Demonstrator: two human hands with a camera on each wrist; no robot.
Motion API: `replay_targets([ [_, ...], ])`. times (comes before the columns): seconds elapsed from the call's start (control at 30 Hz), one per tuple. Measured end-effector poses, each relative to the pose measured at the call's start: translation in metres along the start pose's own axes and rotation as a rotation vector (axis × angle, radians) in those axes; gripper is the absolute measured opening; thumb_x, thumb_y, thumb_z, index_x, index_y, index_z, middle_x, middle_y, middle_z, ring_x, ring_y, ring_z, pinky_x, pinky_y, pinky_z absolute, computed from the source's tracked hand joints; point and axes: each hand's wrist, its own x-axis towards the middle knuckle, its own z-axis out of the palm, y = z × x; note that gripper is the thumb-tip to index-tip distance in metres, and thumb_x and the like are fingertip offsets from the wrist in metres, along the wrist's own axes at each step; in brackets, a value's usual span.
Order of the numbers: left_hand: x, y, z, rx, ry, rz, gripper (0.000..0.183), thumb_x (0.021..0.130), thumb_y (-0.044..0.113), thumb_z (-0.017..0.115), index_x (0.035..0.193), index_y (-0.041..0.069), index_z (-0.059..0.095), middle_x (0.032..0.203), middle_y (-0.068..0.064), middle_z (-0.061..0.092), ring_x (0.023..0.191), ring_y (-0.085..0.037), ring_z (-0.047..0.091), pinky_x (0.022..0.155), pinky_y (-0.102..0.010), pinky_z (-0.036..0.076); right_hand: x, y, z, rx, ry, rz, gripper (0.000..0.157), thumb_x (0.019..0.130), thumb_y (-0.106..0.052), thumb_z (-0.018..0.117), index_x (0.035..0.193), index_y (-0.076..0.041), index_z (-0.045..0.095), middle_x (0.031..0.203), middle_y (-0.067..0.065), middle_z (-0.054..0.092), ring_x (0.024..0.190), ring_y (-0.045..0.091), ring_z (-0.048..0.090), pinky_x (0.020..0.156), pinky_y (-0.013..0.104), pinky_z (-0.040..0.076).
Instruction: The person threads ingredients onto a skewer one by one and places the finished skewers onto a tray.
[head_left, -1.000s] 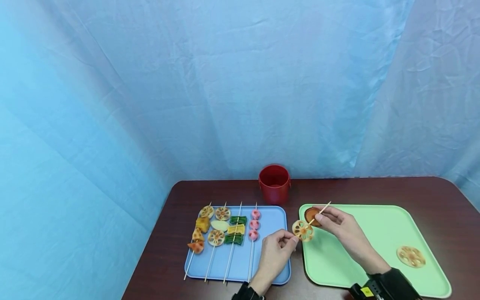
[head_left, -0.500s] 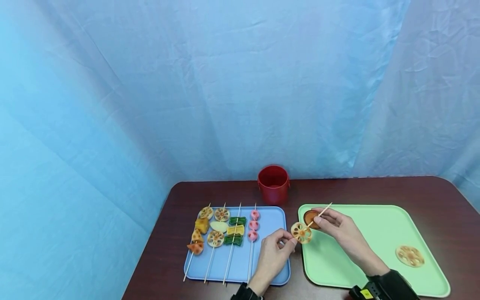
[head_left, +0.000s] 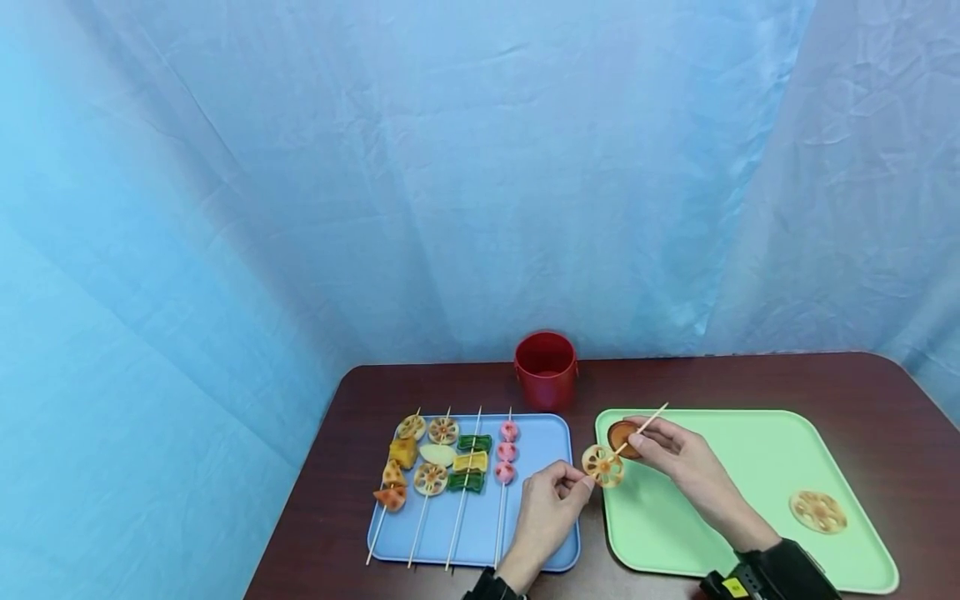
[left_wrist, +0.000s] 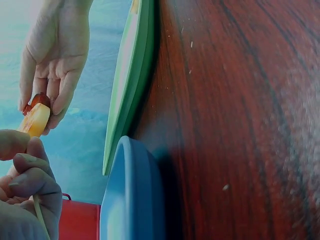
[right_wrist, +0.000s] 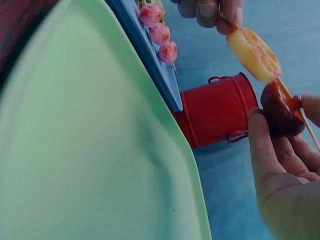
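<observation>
Between my hands, over the green tray's left edge, a bamboo skewer [head_left: 654, 416] slants up to the right. My left hand [head_left: 551, 504] pinches it just below a lotus root slice [head_left: 602, 467], which is threaded on it. Beyond the slice, my right hand [head_left: 690, 467] grips a round brown piece like a mushroom cap [right_wrist: 280, 115] between thumb and fingers. The skewer runs through or along this piece, and its pointed end sticks out past the right thumb. In the left wrist view, the skewer's lower part shows under the left fingers [left_wrist: 35, 175].
The green tray [head_left: 750, 467] carries another lotus root slice [head_left: 818, 512] at its right. On the blue tray [head_left: 546, 437] lie several loaded skewers, including one with pink balls [head_left: 506, 452]. A red bucket [head_left: 547, 383] stands behind it, near the blue curtain [head_left: 480, 183].
The skewer's pointed end shows slightly farther beyond my right hand. Both hands otherwise keep nearly the same place and hold.
</observation>
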Motion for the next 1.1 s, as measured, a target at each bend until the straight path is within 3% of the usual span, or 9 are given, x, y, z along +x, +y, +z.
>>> replay_targets([
  [0.23,0.0,-0.002,-0.002,-0.002,0.026,0.017,0.009,0.09,0.013,0.076,0.082,0.01,0.074,0.066,0.013,0.059,0.056,0.001,0.051,0.053,-0.017,0.04,-0.007,-0.001,-0.029,-0.047,-0.005,-0.032,0.055,0.107,-0.033,0.058,0.148,0.002,0.048,0.136,0.02,0.064,0.111,0.008,0.068,0.098,0.037,0.054],
  [0.37,0.0,-0.003,-0.004,-0.013,0.04,0.007,0.009,0.09,0.011,0.075,0.081,0.009,0.073,0.065,0.012,0.057,0.057,0.0,0.051,0.053,-0.018,0.039,-0.014,0.003,-0.058,-0.119,0.017,-0.077,0.051,0.108,-0.029,0.057,0.146,0.004,0.05,0.129,0.005,0.071,0.111,0.008,0.069,0.092,0.028,0.055],
  [0.47,0.0,-0.003,-0.006,-0.017,0.057,0.003,0.009,0.089,0.011,0.075,0.081,0.009,0.073,0.064,0.012,0.056,0.057,0.0,0.05,0.052,-0.018,0.038,-0.02,0.004,-0.082,-0.19,0.024,-0.054,0.052,0.108,-0.029,0.057,0.146,0.006,0.05,0.124,-0.003,0.073,0.109,0.008,0.07,0.088,0.024,0.055],
  [0.57,0.0,-0.004,-0.008,-0.012,0.081,0.01,0.01,0.089,0.011,0.075,0.08,0.01,0.073,0.064,0.012,0.055,0.057,0.0,0.05,0.052,-0.018,0.038,-0.027,0.004,-0.107,-0.305,0.018,-0.008,0.054,0.108,-0.035,0.056,0.147,0.002,0.051,0.126,0.003,0.072,0.106,0.006,0.07,0.086,0.025,0.055],
  [0.63,0.0,-0.004,-0.009,-0.007,0.094,0.017,0.01,0.09,0.011,0.076,0.08,0.01,0.073,0.064,0.012,0.055,0.057,-0.001,0.049,0.052,-0.018,0.038,-0.031,0.005,-0.121,-0.401,0.011,0.013,0.053,0.108,-0.037,0.055,0.147,-0.001,0.053,0.129,0.008,0.071,0.107,0.01,0.071,0.085,0.028,0.056],
  [0.77,0.001,-0.005,-0.012,0.011,0.107,0.019,0.01,0.09,0.013,0.076,0.08,0.011,0.073,0.063,0.013,0.055,0.057,0.0,0.049,0.053,-0.018,0.039,-0.036,0.013,-0.14,-0.595,0.007,0.064,0.055,0.107,-0.044,0.054,0.144,-0.002,0.056,0.134,0.021,0.065,0.116,0.035,0.067,0.082,0.045,0.056],
  [0.87,0.001,-0.007,-0.014,0.017,0.106,0.009,0.01,0.089,0.014,0.076,0.08,0.012,0.073,0.064,0.013,0.055,0.058,-0.001,0.049,0.054,-0.018,0.038,-0.04,0.022,-0.151,-0.654,0.011,0.116,0.061,0.106,-0.049,0.054,0.143,0.0,0.056,0.135,0.027,0.061,0.12,0.053,0.057,0.08,0.055,0.053],
  [1.1,0.0,-0.009,-0.016,0.04,0.117,0.005,0.009,0.089,0.016,0.077,0.081,0.013,0.074,0.064,0.013,0.055,0.058,0.0,0.05,0.054,-0.018,0.039,-0.056,0.04,-0.171,-0.738,0.063,0.145,0.058,0.105,-0.049,0.055,0.139,-0.002,0.061,0.132,0.029,0.063,0.118,0.056,0.058,0.076,0.055,0.051],
])
